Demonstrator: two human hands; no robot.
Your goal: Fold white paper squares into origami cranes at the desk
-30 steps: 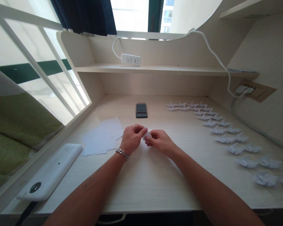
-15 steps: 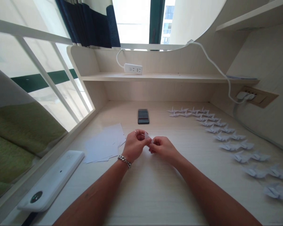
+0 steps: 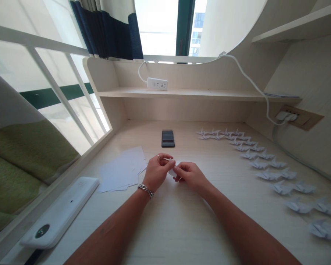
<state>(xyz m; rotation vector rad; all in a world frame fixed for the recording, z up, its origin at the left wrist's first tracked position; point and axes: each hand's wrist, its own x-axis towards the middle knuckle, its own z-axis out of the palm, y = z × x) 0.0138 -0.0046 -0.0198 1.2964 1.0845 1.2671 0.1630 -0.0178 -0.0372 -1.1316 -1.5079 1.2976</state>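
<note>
A small piece of folded white paper [image 3: 171, 172] is pinched between my two hands over the middle of the desk. My left hand [image 3: 157, 171], with a ring and a chain bracelet at the wrist, grips it from the left between thumb and fingers. From the other side, my right hand [image 3: 190, 173] holds its right edge by thumb and forefinger. Fingers cover much of the paper, so its full shape is hidden. Loose white sheets [image 3: 120, 169] lie to the left of my left hand. Beyond my hands sits a dark flat object [image 3: 168, 138].
Several folded paper cranes [image 3: 267, 176] stand in rows along the desk's right side. A white elongated device [image 3: 62, 211] lies at the left edge. On the back shelf is a white power strip [image 3: 157, 84], and a white cable [image 3: 248, 75] runs to the wall socket [image 3: 300, 117].
The folded paper has turned in my fingers: its tip pointed up before, and now more of it shows below, between the hands. The camera view has shifted slightly.
</note>
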